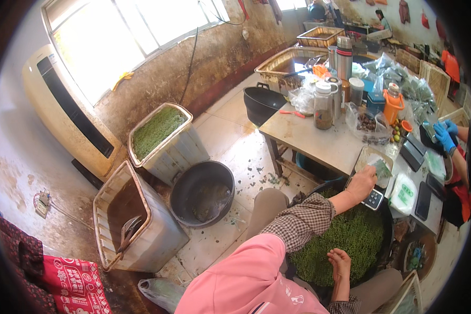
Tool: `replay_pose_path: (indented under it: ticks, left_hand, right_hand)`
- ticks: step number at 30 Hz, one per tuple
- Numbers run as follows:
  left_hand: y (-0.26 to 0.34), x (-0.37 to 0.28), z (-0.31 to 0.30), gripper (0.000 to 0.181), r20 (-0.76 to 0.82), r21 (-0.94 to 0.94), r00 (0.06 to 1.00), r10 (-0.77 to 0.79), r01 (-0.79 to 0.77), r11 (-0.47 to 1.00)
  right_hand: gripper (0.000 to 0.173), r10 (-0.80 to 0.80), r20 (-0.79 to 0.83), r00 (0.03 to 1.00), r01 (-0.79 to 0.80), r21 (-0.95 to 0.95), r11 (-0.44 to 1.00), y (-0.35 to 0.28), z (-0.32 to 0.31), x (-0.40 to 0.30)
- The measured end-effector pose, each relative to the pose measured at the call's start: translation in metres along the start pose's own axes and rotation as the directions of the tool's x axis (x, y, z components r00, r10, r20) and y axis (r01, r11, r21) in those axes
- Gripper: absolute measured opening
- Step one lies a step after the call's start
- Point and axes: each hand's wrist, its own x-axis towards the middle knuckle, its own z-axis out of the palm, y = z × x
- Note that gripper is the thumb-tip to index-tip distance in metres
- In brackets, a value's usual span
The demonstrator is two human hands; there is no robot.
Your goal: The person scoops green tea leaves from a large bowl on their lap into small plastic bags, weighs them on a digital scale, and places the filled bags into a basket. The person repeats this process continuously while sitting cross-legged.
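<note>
My left hand (362,183) reaches over the metal tray (362,156) of a digital scale, whose keypad (373,199) faces me. Its fingers grip a small clear plastic bag (381,168) with something green in it. Between my knees stands a large dark tub (389,231), heaped with small green plant pieces (349,231). Just above this heap is my right hand (339,260), its fingers drawn together and nothing visible in them. A stack of plastic bags with green print (403,194) lies beside the scale.
The table (294,129) bears flasks (344,59), a bottle (324,106), filled bags (412,84) and phones (422,206). Blue-gloved hands (444,133) of a co-worker handle a bag at right. At left are a black tub (204,167) and white bins (161,243), one heaped with greens (159,131).
</note>
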Motion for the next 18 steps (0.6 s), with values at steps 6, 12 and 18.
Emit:
replay_pose_path:
  ticks: [6, 12, 18]
  left_hand:
    - [0.034, 0.024, -0.055, 0.009, 0.113, -0.054, 0.992, -0.051, 0.057, 0.997]
    - [0.076, -0.017, -0.163, 0.017, 0.646, -0.410, 0.753, -0.123, 0.478, 0.777]
    - [0.067, -0.100, -0.191, 0.063, 0.940, -0.283, 0.190, 0.283, 0.897, 0.340]
  right_hand:
    - [0.064, -0.307, -0.229, 0.924, 0.209, -0.370, 0.905, -0.029, 0.014, -0.011]
    - [0.078, -0.398, 0.048, 0.916, 0.391, 0.104, 0.914, -0.074, 0.027, -0.051]
    - [0.073, -0.213, 0.358, 0.909, 0.141, 0.216, 0.966, -0.052, 0.051, -0.079]
